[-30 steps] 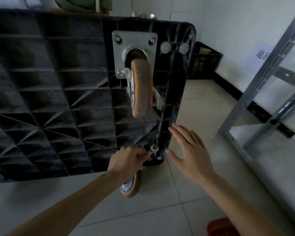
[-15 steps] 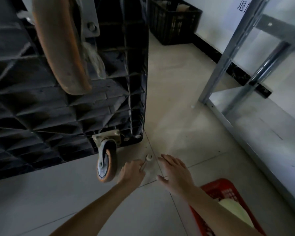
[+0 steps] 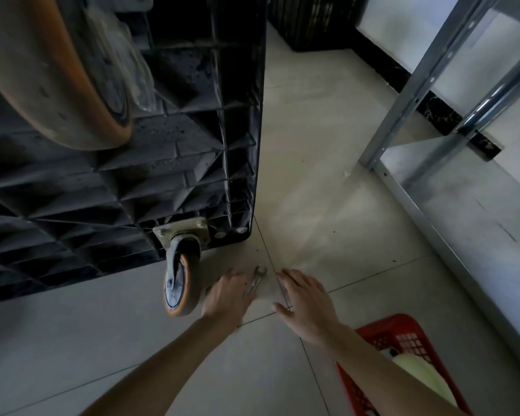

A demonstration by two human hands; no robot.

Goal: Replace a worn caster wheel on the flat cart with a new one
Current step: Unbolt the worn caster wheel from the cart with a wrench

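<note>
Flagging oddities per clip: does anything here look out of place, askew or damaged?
The flat cart stands on its edge on the floor, as suits the job. The lower caster wheel looks scuffed and grimy. A wrench lies on the tiles at the left hand. Nothing spilled.

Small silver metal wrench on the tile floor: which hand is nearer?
Left. The left hand is on the small silver metal wrench, fingers over its handle; the right hand lies open just right of it, apart.

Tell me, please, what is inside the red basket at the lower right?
Inside the red basket one pale yellow-green thing shows; what it is, I cannot tell. The right forearm covers part of the basket, and the picture's edge cuts off the rest.
</note>
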